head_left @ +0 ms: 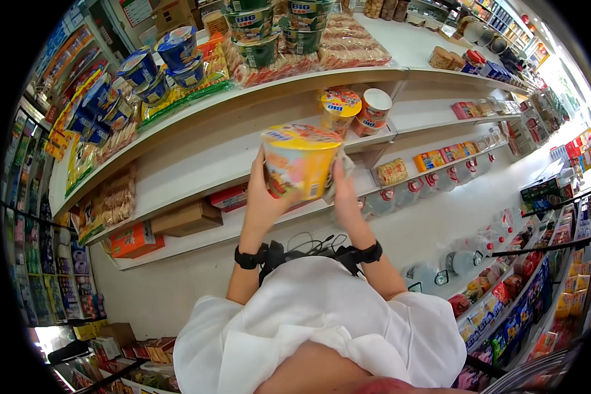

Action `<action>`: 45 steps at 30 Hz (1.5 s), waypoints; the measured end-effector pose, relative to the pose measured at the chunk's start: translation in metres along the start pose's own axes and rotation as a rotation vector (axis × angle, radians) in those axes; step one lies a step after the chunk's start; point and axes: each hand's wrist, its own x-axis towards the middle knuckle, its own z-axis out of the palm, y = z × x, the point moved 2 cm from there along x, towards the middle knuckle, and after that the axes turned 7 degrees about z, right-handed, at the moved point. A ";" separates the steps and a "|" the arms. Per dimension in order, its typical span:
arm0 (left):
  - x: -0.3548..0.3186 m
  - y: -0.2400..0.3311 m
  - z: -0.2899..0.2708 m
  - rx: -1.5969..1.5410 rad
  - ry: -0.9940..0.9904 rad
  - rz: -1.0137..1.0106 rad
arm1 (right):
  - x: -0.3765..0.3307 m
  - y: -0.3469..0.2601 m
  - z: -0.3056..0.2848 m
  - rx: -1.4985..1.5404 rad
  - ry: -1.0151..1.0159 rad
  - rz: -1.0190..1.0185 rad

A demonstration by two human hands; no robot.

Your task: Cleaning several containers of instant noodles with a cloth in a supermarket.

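Note:
A yellow instant noodle cup (300, 161) with a printed lid is held up in front of me, slightly tilted. My left hand (269, 200) is wrapped round its left side and underside. On the cup's other side, my right hand (348, 200) presses a crumpled greyish cloth (340, 176) against the wall; part of the cloth is hidden behind the fingers and the cup. Just beyond, on the shelf, stand another yellow noodle cup (339, 108) and two stacked red-and-white noodle cups (373, 111).
The white shelf unit (197, 141) curves across ahead, with green noodle tubs (256, 49) and blue noodle cups (138, 69) on its top. Cardboard boxes (187, 220) sit on its low shelf. Large water bottles (410, 190) line the floor; snack racks (505, 302) stand at right.

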 end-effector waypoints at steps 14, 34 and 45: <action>-0.017 -0.015 -0.060 -0.059 -0.013 -0.187 | -0.006 0.013 0.038 0.412 -0.110 0.282; -0.064 -0.044 -0.126 -0.279 0.242 -0.200 | -0.029 0.051 0.077 0.390 -0.244 0.786; -0.040 -0.071 -0.097 -0.616 -0.073 -0.174 | -0.025 -0.005 0.075 -0.326 -0.158 -0.018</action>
